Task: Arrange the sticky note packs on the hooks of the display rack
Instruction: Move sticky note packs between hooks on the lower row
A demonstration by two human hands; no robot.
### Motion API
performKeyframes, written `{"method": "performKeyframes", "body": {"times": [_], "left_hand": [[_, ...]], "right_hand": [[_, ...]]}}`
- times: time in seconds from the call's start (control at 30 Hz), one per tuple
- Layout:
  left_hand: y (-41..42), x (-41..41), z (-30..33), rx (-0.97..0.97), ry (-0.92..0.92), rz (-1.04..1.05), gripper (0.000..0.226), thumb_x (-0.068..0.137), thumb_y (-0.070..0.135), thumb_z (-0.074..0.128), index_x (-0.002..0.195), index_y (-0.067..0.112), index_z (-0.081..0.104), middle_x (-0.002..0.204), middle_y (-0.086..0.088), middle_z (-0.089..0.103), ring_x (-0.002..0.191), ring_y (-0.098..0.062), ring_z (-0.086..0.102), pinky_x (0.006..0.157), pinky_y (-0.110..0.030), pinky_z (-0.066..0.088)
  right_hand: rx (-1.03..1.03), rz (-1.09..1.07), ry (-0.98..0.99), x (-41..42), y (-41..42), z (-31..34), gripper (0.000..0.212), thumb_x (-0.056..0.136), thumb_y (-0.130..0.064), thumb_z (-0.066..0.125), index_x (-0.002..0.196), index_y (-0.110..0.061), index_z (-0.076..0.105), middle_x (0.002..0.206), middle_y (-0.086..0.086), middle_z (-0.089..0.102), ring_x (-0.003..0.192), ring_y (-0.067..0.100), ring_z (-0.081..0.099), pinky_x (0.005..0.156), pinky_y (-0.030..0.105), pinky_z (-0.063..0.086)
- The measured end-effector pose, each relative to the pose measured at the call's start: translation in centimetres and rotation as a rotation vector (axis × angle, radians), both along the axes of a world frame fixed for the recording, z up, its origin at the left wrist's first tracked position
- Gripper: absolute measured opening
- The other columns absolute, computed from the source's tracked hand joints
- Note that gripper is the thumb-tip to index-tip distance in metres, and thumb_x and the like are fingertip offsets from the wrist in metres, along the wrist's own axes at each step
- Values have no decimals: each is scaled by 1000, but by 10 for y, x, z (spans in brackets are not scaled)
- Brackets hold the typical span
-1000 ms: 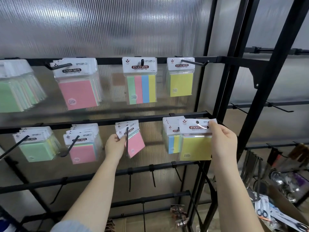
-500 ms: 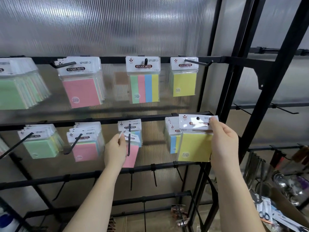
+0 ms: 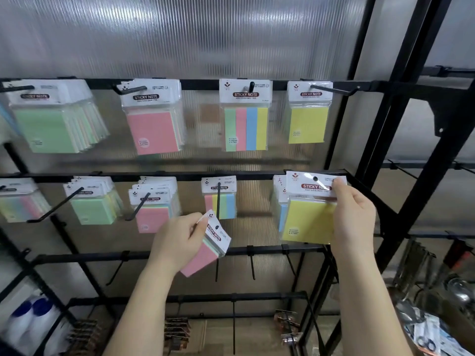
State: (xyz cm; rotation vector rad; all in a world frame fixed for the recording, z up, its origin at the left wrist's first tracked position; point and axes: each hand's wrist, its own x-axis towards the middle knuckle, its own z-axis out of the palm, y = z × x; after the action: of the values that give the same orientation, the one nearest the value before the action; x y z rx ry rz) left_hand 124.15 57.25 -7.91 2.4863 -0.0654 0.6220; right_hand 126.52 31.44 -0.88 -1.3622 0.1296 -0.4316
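Observation:
My left hand (image 3: 177, 242) pinches the header of a pink sticky note pack (image 3: 205, 253), tilted and held just below and left of the middle-row hook (image 3: 218, 199), off the hook. A multicolour pack (image 3: 223, 201) hangs on that hook behind. My right hand (image 3: 353, 214) holds a yellow sticky note pack (image 3: 305, 219) by its white header, in front of the packs on the right hook of the middle row. Its punched hole (image 3: 315, 178) shows free of any hook.
The black display rack (image 3: 144, 255) carries two filled rows: green, pink, striped and yellow packs (image 3: 307, 124) on top, several stacks below. Bare hooks (image 3: 252, 265) stick out of the third bar. A black upright frame (image 3: 401, 124) stands right, with clutter at the lower right.
My left hand has drawn the pink pack down and off the middle hook, tilting it. My right hand raised the yellow pack slightly. The camera moved closer.

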Motion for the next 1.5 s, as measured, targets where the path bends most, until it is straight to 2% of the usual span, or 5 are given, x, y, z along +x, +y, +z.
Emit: {"method": "performKeyframes", "body": {"times": [0.23, 0.57, 0.8, 1.1, 1.5], "left_hand": [[-4, -3, 34, 65, -90, 83, 44, 97, 43, 32, 76, 12, 53, 64, -3, 59, 61, -20, 56, 50, -35, 39], [-31, 8, 56, -117, -184, 44, 40, 99, 35, 35, 67, 13, 44, 58, -2, 53, 54, -17, 51, 49, -30, 31], [-45, 17, 68, -198, -245, -8, 43, 99, 38, 36, 77, 6, 54, 58, 5, 54, 58, -2, 54, 48, -24, 33], [-49, 25, 69, -231, -263, 5, 52, 90, 52, 29, 82, 9, 58, 66, 4, 62, 62, -11, 58, 54, -39, 45], [-48, 32, 73, -307, -261, -16, 47, 90, 50, 33, 77, 11, 55, 61, 16, 61, 61, -2, 58, 50, -27, 37]], "right_hand": [[-34, -8, -13, 5, 4, -3, 38, 97, -32, 48, 73, -7, 63, 65, -8, 63, 67, 13, 51, 63, 27, 38], [-67, 3, -198, 12, -6, 22, 29, 95, -35, 57, 70, -29, 72, 70, -14, 69, 71, 7, 60, 72, 34, 50], [-49, -22, -367, 28, -11, 66, 25, 96, -24, 57, 74, -22, 69, 61, -18, 65, 58, -8, 54, 58, 9, 41], [-6, -109, -448, 49, -19, 95, 36, 89, -31, 66, 57, -17, 57, 60, -5, 55, 60, 7, 46, 59, 21, 37], [5, -183, -473, 63, -24, 94, 48, 86, -28, 65, 49, -18, 35, 53, -6, 37, 55, 10, 31, 51, 23, 25]]}}
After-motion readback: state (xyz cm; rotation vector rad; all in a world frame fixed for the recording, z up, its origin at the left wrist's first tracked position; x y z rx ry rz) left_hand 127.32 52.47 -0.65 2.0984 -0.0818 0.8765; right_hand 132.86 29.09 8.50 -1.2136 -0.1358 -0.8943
